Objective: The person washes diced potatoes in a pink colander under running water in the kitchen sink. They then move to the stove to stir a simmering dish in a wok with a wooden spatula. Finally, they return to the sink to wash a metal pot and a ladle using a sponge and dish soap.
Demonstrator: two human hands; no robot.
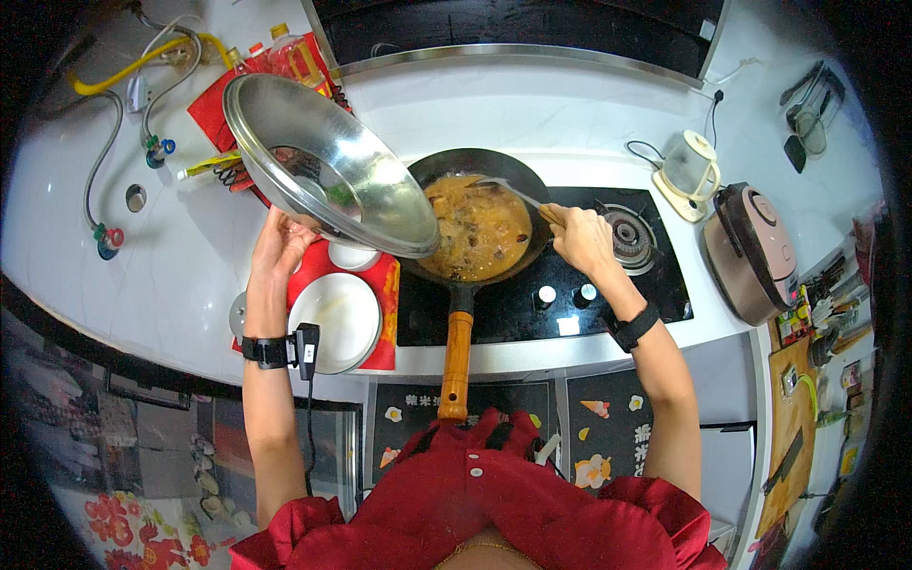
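My left hand (281, 239) grips the underside of a large, shiny metal lid (377, 171), held tilted with its hollow side facing right. Dark and green shapes show in the lid's round, seemingly see-through middle. Its lower rim overlaps the left side of a black wok (513, 167) on the stove. Brown, bubbly stew (477, 235) with dark pieces fills the wok's bottom. The wok's wooden handle (458, 363) points towards me. My right hand (581, 235) is closed around the wooden handle of a metal spatula (516, 191), whose blade end reaches into the stew.
White bowls (335, 320) sit on a red mat left of the black cooktop (491, 313). A second burner (629, 234), a glass kettle (687, 174) and a rice cooker (752, 249) stand to the right. Oil bottles (296, 57) are at back left, near water valves (158, 148).
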